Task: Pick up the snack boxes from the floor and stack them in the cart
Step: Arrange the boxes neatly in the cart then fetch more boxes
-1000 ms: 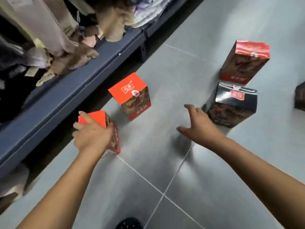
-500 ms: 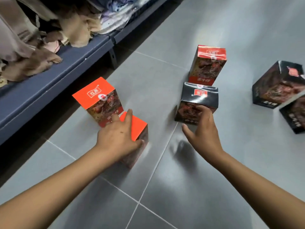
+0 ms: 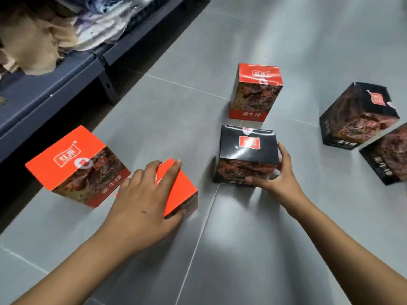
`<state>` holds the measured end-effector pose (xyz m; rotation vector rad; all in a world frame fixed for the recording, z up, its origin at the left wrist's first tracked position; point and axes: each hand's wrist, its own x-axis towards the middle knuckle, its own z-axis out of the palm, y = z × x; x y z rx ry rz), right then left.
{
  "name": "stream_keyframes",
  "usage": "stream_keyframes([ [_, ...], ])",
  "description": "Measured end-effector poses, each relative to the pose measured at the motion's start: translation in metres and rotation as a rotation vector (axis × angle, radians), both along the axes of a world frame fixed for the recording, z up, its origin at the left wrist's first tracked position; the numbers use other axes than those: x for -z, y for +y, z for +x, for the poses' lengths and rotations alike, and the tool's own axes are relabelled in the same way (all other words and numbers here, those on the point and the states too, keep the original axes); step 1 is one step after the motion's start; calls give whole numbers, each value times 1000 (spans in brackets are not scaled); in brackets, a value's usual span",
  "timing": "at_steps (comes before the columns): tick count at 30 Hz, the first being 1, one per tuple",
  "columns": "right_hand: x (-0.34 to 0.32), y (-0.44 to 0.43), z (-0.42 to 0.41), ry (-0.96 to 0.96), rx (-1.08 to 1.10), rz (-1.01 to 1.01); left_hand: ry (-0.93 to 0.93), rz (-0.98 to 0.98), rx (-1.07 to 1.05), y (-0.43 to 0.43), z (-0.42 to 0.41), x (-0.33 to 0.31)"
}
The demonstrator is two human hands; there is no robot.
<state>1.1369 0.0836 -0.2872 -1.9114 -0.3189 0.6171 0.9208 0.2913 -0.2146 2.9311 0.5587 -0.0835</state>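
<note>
- Here, the left hand is gripping a small orange snack box from above. Its fingers are spreading over the top and its thumb is curling against the near side, while the box is sitting on the grey tiled floor.
- The right hand is clasping a black snack box, with fingers pressing its right side and the thumb lying along the lower front edge. This box is also resting on the floor, just right of the orange one, with a tile joint running between them.
- Just left of the left hand, a second orange box is standing at a lean. The hand is covering the gap, so I cannot tell whether it is touching the gripped box.
- Beyond the black snack box, a red-topped box is standing upright, near it but apart.
- Well off to the right, a farther black box and an edge black box are sitting close together.
- Along the left, a dark blue shelf is carrying piled clothes.
</note>
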Motion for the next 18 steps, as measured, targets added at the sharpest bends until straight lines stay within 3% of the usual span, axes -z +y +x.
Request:
stream_keyframes([
  [3,15,11,7,41,-44,128,-22,-16,6,3,16,0],
  [6,18,24,-3,-39,36,160,-45,-2,18,14,36,1],
  [11,10,40,-34,-210,178,1,-24,11,2,26,56,2],
  [14,-5,35,-48,-154,259,-29,30,8,18,26,56,-4],
  [18,-37,17,-66,103,530,-11,135,-93,-19,20,53,-29],
])
